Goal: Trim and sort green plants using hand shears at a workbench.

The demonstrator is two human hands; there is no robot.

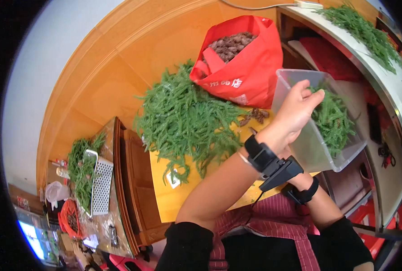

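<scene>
My left hand [295, 108] is over the near-left rim of a clear plastic box [302, 151], its thumb and forefinger apart with nothing visible between them. Green artificial pine sprigs [332, 119] lie inside the box. My left forearm crosses in front of my right hand [303, 180], of which only the wrist end shows; its fingers are hidden. Left of the box, a large heap of green pine sprigs [187, 119] covers much of the yellow tabletop [167, 203]. A few brown pine cones [255, 116] lie between heap and box.
Behind the heap stands a red bag [255, 67] full of brown pine cones [231, 45]. A white counter [345, 34] with more sprigs curves along the right. At the left, another table [115, 221] bears a perforated white basket [102, 185], greenery and a small red bag [70, 219].
</scene>
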